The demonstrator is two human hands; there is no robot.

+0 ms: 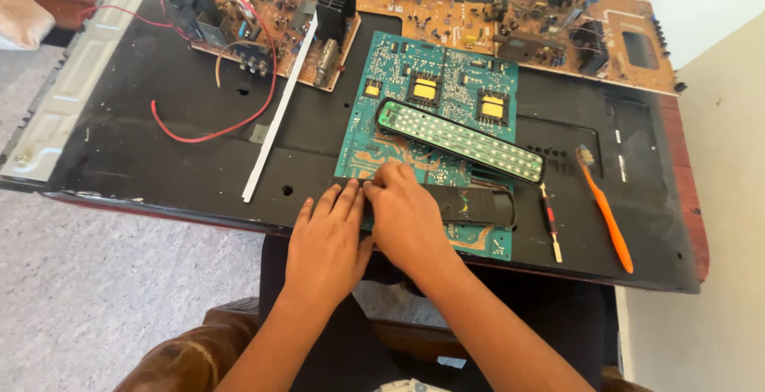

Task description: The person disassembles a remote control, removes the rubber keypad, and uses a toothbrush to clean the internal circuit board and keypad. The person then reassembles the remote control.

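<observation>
A teal circuit board (446, 81) lies on a black panel (159, 137). Across its near edge lies a long black remote-control shell (470, 205). My left hand (327, 241) and my right hand (406, 213) rest side by side on the shell's left end, fingers pressed down on it. Just beyond them, lying diagonally on the board, is the remote's other half (462, 139), its green-edged inside with rows of pale button pads facing up.
An orange toothbrush (607, 217) and a small red-handled tool (551, 221) lie right of the board. Brown circuit boards (510, 17) with heat sinks and red wires (199, 125) fill the far side. A white strip (275, 121) lies diagonally at left.
</observation>
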